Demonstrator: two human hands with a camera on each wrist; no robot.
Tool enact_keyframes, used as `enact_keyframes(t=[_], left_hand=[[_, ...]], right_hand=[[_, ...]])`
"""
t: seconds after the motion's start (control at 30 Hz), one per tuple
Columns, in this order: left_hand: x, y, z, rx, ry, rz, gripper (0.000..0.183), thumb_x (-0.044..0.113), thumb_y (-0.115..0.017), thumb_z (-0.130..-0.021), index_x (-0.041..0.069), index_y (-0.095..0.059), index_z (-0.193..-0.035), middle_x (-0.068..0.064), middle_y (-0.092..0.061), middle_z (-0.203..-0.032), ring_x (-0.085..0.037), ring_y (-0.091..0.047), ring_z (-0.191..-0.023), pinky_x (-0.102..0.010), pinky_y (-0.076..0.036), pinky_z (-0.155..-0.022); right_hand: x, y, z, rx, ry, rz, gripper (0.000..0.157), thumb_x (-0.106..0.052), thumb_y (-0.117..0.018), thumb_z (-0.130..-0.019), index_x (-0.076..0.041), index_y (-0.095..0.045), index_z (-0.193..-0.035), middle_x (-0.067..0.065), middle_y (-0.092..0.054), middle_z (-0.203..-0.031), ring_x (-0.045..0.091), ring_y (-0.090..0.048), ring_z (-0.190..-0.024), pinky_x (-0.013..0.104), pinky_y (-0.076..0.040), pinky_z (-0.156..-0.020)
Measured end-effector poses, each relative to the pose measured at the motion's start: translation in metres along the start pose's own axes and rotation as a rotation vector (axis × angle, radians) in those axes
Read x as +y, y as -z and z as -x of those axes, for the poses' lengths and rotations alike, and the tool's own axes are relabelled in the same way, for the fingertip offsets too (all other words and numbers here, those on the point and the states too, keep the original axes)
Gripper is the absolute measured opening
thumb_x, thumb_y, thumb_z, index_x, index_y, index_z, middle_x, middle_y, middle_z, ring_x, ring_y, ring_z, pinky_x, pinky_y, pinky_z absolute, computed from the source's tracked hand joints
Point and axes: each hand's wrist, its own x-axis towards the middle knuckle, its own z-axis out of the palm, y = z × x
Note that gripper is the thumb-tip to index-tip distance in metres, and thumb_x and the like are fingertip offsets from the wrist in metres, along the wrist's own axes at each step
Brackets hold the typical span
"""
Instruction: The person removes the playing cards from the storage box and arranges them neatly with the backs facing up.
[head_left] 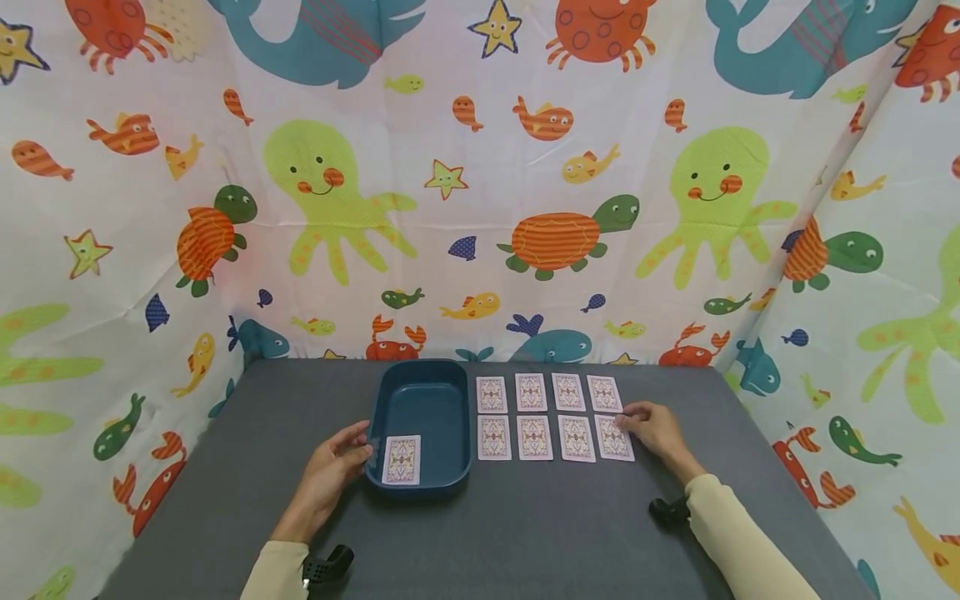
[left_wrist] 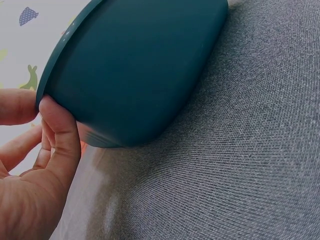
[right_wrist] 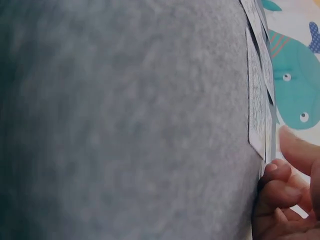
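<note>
My left hand pinches the left rim of a dark teal plastic tray between thumb and finger. In the left wrist view, the thumb lies against the outside of the tray. One face-down playing card lies in the tray's front left part. To the right of the tray, several face-down cards form a back row and a front row. My right hand is at the right end, fingertips on the upper right edge of the last front card, thumb apart from the fingers in the right wrist view.
A dark grey cloth covers the table. Behind and beside it hangs a white curtain printed with sea animals. Black camera straps sit at both wrists, below the light sleeves.
</note>
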Motion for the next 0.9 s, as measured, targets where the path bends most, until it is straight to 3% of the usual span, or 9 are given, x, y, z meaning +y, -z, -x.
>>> enact_keyframes(t=[0.3, 0.57, 0.9], left_hand=[[0.001, -0.001, -0.001, -0.007, -0.014, 0.007, 0.049, 0.011, -0.056, -0.097, 0.014, -0.045, -0.145, -0.013, -0.044, -0.134, -0.026, -0.049, -0.115, -0.032, -0.045, -0.091], [0.002, -0.001, -0.001, -0.006, -0.009, 0.010, 0.050, 0.012, -0.057, -0.097, 0.014, -0.044, -0.146, -0.013, -0.043, -0.134, -0.025, -0.049, -0.115, -0.032, -0.045, -0.091], [0.001, 0.000, 0.000, -0.012, -0.018, 0.009, 0.051, 0.013, -0.056, -0.098, 0.014, -0.043, -0.147, -0.014, -0.042, -0.137, -0.028, -0.048, -0.120, -0.033, -0.045, -0.092]], right_hand=[[-0.002, 0.001, 0.008, 0.046, -0.024, -0.039, 0.037, -0.032, -0.063, -0.095, -0.003, -0.065, -0.118, 0.013, -0.066, -0.101, 0.019, -0.058, -0.081, 0.028, -0.043, -0.065], [-0.005, 0.000, 0.016, 0.087, 0.028, -0.069, 0.038, -0.033, -0.056, -0.100, -0.004, -0.062, -0.123, 0.017, -0.065, -0.110, 0.016, -0.061, -0.078, 0.027, -0.046, -0.063], [-0.039, 0.008, 0.037, 0.131, 0.100, -0.153, 0.040, -0.037, -0.057, -0.099, -0.005, -0.062, -0.123, 0.020, -0.064, -0.117, 0.031, -0.068, -0.090, 0.025, -0.051, -0.065]])
